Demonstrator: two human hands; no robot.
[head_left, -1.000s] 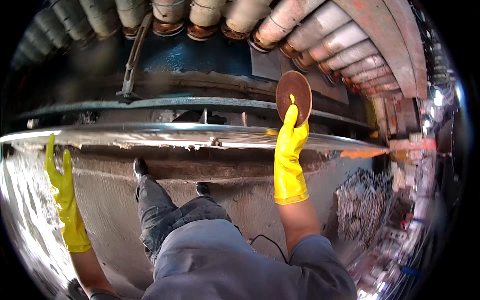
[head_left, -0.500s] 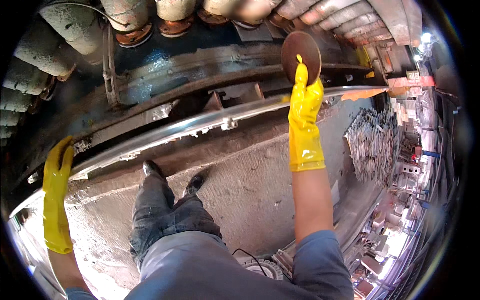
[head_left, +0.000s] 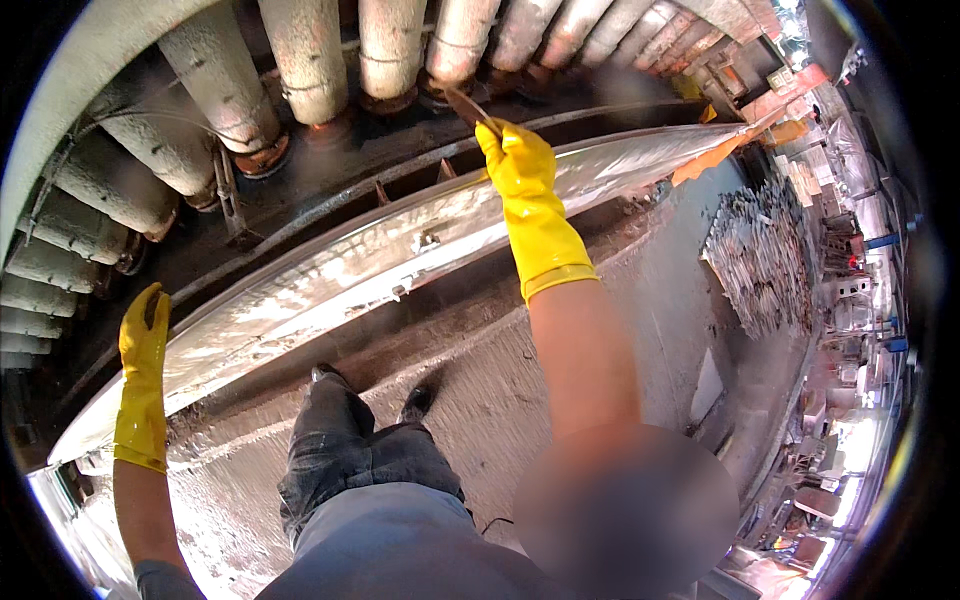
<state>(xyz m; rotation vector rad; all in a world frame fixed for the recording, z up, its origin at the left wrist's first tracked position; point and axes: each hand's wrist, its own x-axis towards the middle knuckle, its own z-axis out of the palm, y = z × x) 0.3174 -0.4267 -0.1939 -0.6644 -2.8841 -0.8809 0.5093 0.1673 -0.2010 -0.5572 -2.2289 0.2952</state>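
Observation:
My right hand [head_left: 518, 170], in a long yellow rubber glove, is closed on a thin, round brown disc [head_left: 466, 108]. The disc shows almost edge-on, beyond the shiny metal-faced rim [head_left: 340, 265] of a long dark trough and just in front of a row of pale, rough columns [head_left: 392, 50]. At the left, my left hand [head_left: 143, 325] wears a matching glove. Its thumb and fingers are apart, with nothing visible between them, close to the trough's rim; whether it touches the rim I cannot tell.
Pale columns with reddish-brown lower ends line the trough's far side. A ridged concrete floor [head_left: 480, 380] lies under my shoes. To the right are a stack of thin grey pieces [head_left: 760, 260], an orange flap [head_left: 715, 160] at the rim's end, and cluttered shelving and cables.
My right hand has moved left with the disc, which has turned from broad face to nearly edge-on. My view has shifted, showing more of the columns and rim face. The left hand stays near the rim.

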